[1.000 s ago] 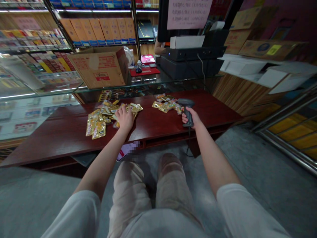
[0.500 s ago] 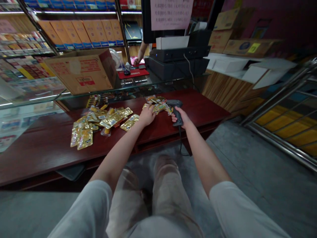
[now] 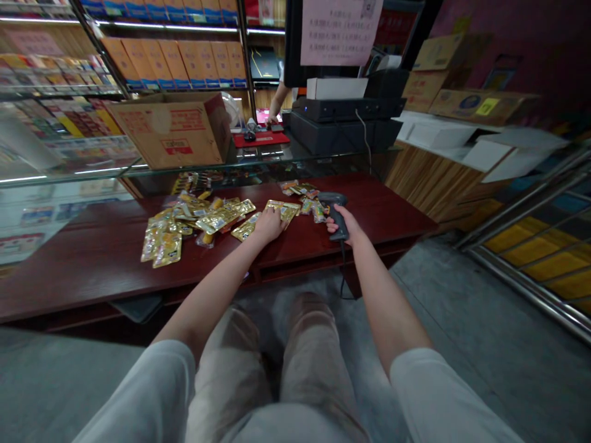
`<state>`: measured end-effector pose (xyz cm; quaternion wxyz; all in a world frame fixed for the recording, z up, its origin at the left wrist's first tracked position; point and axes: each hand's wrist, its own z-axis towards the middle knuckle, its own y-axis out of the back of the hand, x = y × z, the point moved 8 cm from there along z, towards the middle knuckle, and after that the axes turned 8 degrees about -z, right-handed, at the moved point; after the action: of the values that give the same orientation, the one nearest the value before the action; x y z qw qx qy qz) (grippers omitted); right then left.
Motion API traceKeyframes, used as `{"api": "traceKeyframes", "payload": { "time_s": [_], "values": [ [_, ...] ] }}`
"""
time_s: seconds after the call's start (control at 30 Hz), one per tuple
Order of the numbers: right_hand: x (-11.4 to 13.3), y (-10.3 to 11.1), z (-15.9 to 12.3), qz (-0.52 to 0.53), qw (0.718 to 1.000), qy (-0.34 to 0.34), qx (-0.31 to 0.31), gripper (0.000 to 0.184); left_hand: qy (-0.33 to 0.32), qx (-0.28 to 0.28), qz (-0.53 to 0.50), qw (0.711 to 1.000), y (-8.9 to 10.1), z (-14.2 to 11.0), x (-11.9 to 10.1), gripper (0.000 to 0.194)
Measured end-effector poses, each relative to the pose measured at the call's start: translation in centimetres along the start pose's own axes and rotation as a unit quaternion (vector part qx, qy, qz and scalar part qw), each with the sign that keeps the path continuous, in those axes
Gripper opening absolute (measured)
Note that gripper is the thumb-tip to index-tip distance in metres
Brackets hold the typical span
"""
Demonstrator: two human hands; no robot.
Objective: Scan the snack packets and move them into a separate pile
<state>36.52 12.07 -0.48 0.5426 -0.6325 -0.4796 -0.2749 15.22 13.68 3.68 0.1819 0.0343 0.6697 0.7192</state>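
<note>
The right hand (image 3: 349, 227) wraps its fingers around a dark scanner (image 3: 333, 199). Over the bench (image 3: 92, 258), the left hand (image 3: 270, 226) grips a gold packet (image 3: 288, 211).

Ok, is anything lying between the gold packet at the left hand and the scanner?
Yes: small wrapped pieces lie on the table between the gold packet at the left hand and the scanner in the right hand. More packets lie farther back.
</note>
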Motion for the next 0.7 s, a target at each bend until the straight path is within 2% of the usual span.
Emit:
{"api": "traceKeyframes", "payload": {
  "time_s": [0.07,0.2,0.3,0.37,0.5,0.6,0.7],
  "values": [
    [0.0,-0.1,-0.1,-0.018,1.0,0.008,0.004,0.027,0.02,0.013,-0.007,1.0,0.2,-0.5,1.3,0.046],
    [0.4,-0.2,-0.4,-0.057,0.997,0.044,0.008,0.028,0.022,0.017,-0.054,0.998,0.7,-1.0,3.2,0.072],
    [0.4,-1.2,-0.7,-0.096,0.993,0.064,0.027,0.031,-0.011,0.018,-0.13,0.991,1.1,-1.1,4.4,0.06],
    [0.0,-2.8,-0.8,-0.125,0.988,0.067,0.059,0.035,-0.035,0.0,-0.175,0.984,1.6,-1.3,5.5,0.048],
    [-2.3,-8.0,-0.7,-0.164,0.975,0.052,0.14,0.041,-0.044,-0.057,-0.24,0.968,2.6,-2.4,8.5,0.052],
    [-4.2,-11.3,-0.2,-0.164,0.971,0.032,0.173,0.039,-0.039,-0.054,-0.259,0.964,2.0,-3.5,10.2,0.052],
    [-5.4,-12.8,0.1,-0.152,0.97,0.01,0.189,0.036,-0.022,-0.079,-0.267,0.96,1.5,-4.3,11.2,0.052]
  ]
}}
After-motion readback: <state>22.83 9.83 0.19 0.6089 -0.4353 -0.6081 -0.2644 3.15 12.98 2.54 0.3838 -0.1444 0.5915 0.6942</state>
